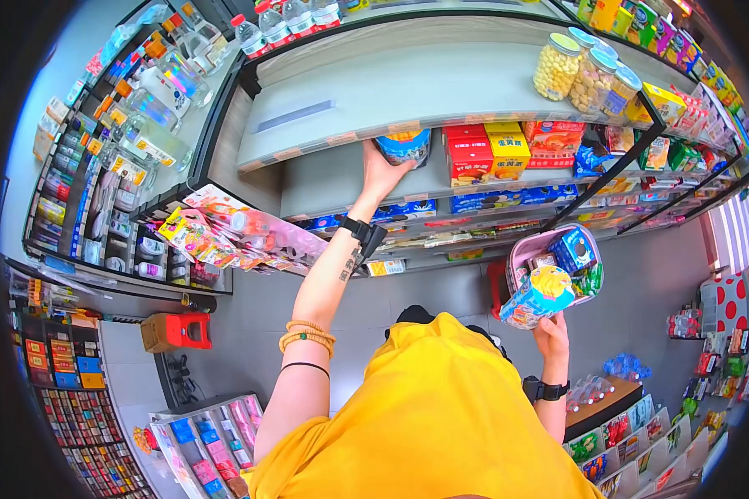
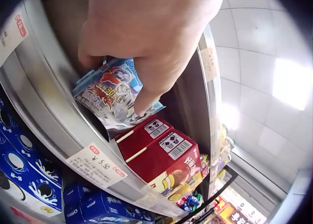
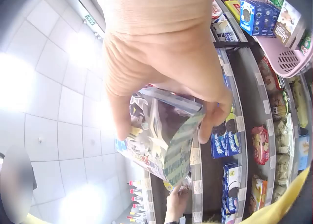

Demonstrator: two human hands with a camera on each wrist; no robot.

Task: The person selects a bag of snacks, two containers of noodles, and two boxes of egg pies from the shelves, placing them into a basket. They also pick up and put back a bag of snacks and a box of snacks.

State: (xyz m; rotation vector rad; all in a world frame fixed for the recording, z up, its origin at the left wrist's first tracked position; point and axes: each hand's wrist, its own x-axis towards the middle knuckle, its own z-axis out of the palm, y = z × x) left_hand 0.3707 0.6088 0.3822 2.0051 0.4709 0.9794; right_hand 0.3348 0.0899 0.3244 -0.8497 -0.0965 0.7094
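Note:
On the middle shelf of the rack ahead, my left hand grips a blue snack bag, its thumb and fingers curled round the sides. Beside that bag stand red snack boxes. My right hand holds another blue snack bag with a yellow patterned end, the fingers spread round its edges in the right wrist view. That bag overlaps a pink basket in the head view. Inside the basket are a blue cookie box and a green package.
Jars of snacks stand on the top shelf at right. Glass bottles line the counter at left, with hanging snack packets below. Blue cookie boxes fill the shelf underneath. A red-and-brown box sits at lower left.

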